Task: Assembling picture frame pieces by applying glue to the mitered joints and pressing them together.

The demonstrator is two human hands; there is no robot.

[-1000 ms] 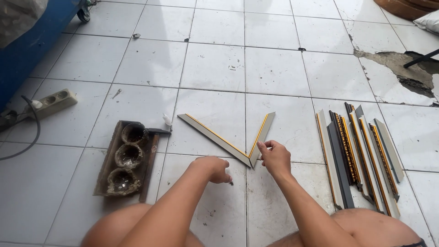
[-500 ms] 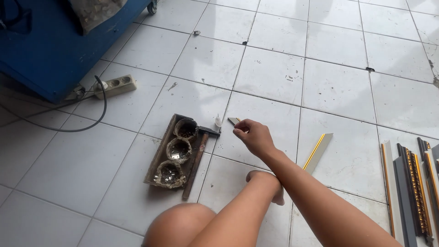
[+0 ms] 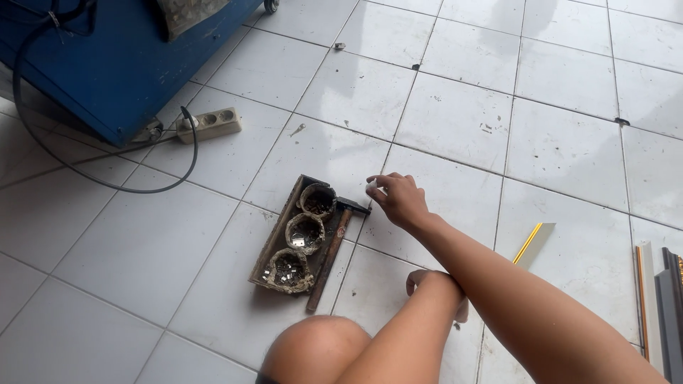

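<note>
- I'm in a makeshift framing workshop on a white tiled floor.
- Beside me: hammer, tray of fasteners, frame mouldings, power strip.

A small whitish piece, too small to make out, is pinched at the right hand's fingertips. Just left of that hand a hammer lies flat, head nearest the fingers, wooden handle pointing back toward the person.
</note>
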